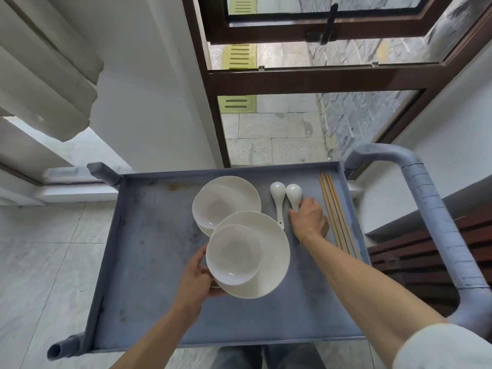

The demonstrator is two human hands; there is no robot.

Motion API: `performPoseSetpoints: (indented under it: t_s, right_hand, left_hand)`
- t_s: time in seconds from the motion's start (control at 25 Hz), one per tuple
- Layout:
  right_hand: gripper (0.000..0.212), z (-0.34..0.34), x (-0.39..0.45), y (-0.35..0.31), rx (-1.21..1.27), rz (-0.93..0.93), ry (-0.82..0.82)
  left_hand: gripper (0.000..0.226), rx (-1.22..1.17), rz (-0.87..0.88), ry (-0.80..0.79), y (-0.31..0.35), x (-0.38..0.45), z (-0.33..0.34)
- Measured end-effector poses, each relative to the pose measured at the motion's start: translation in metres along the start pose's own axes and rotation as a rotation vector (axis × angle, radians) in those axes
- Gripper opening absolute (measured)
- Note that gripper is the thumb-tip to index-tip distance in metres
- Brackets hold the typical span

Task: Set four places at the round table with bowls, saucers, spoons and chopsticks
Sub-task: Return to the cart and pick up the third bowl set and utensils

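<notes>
My left hand (195, 279) grips the left rim of a white saucer (274, 258) with a white bowl (233, 254) sitting in it, held over the grey cart tray (149, 235). A second bowl (214, 205) on its saucer (246, 191) rests on the tray behind. My right hand (310, 219) closes on the handle of the right white spoon (293, 194). Beside it lies the left spoon (277, 194). Several wooden chopsticks (334, 209) lie along the tray's right edge.
The cart's padded grey handle (431, 209) curves up at the right. A dark-framed glass door (292, 81) stands just beyond the cart, with white wall and curtain (45, 75) at the left. A dark wooden bench (415, 254) sits to the right. No round table is in view.
</notes>
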State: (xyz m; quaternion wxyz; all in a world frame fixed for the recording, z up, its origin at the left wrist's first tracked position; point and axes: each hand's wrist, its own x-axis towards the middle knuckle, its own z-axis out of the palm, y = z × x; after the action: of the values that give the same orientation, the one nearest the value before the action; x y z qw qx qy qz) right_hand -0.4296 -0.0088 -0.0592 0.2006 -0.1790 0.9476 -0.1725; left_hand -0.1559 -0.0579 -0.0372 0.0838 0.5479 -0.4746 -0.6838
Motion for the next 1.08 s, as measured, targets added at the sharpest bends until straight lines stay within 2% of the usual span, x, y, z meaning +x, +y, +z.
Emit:
performPoseSetpoints:
  t_s: [0.12,0.36,0.52,0.68,1.08]
  right_hand:
    - [0.032,0.001,0.005,-0.010,0.022,0.079,-0.010]
    - [0.012,-0.005,-0.003,0.001,0.027,0.037,0.027]
    - [0.013,-0.022,-0.004,0.030,-0.023,0.112,0.153]
    - [0.015,-0.028,-0.004,0.063,-0.104,0.141,0.207]
    - [0.024,-0.031,0.008,0.061,-0.227,0.166,0.159]
  left_hand:
    - [0.075,0.015,-0.004,-0.035,0.001,0.004,-0.005]
    - [0.073,0.018,0.007,-0.103,0.008,0.008,-0.012]
    - [0.075,0.026,0.033,-0.149,0.017,0.012,-0.012]
    - [0.076,0.039,0.064,-0.188,0.021,0.016,-0.011]
    - [0.073,0.017,0.078,-0.171,0.016,0.018,-0.021]
